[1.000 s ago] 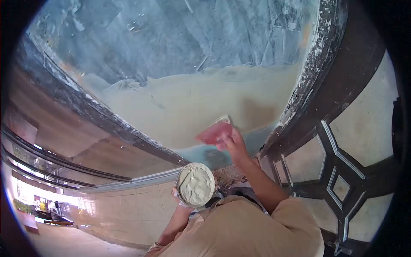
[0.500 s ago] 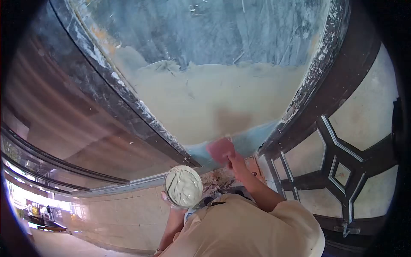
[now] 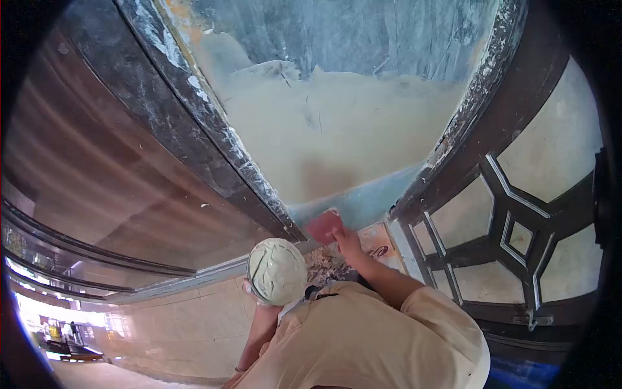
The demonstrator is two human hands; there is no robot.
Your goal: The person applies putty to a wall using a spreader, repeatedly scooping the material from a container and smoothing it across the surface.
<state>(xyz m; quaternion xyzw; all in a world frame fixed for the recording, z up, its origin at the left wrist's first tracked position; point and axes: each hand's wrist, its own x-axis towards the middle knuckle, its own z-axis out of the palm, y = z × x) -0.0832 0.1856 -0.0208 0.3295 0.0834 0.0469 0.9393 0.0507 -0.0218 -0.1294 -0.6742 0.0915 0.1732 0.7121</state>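
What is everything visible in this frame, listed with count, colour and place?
panel: 1, blue-grey above, cream-coated lower down, top centre
panel frame: 1, dark with white flecks, curving along the panel's left and right edges
spreader: 1, red, at the panel's bottom edge, in the right hand's grip
tub of putty: 1, round, pale cream-green, centre, held up by the left hand
lattice door: 1, dark bars with pale panes, right
tiled wall: 1, beige, lower left
wood-toned surface: 1, brown, left
shirt: 1, beige, bottom centre
left hand: 1, under the tub, mostly hidden
right hand: 1, gripping the spreader
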